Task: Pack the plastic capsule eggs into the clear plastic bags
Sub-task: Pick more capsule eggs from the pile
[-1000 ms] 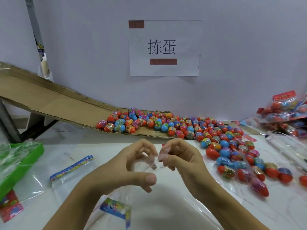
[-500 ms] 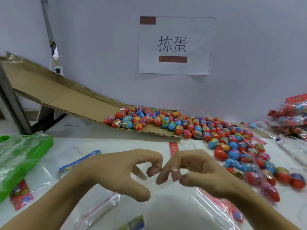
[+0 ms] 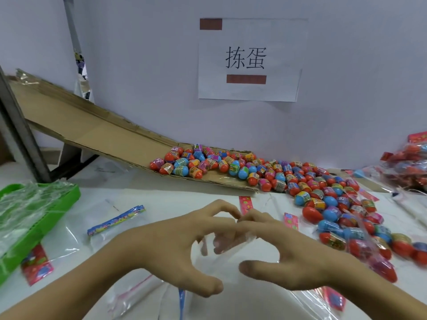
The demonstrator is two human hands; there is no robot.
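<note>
My left hand [image 3: 175, 248] and my right hand [image 3: 284, 257] meet fingertip to fingertip at the middle of the table, both pinching the mouth of a clear plastic bag [image 3: 228, 262] that hangs between them. No egg shows inside it. A large heap of plastic capsule eggs [image 3: 288, 181], red, blue and printed, spreads from the foot of the cardboard ramp [image 3: 97, 137] to the right of my right hand. More eggs lie under a clear bag [image 3: 360, 236] at the right.
A green tray [image 3: 46, 218] holding clear bags sits at the left. Loose clear bags with coloured header strips [image 3: 115, 220] lie on the white table. Packed bags of eggs [image 3: 406, 167] pile at the far right. A paper sign [image 3: 249, 58] hangs on the wall.
Both hands have come lower and closer together, fingertips now touching over the bag's mouth. The view has shifted a little to the left.
</note>
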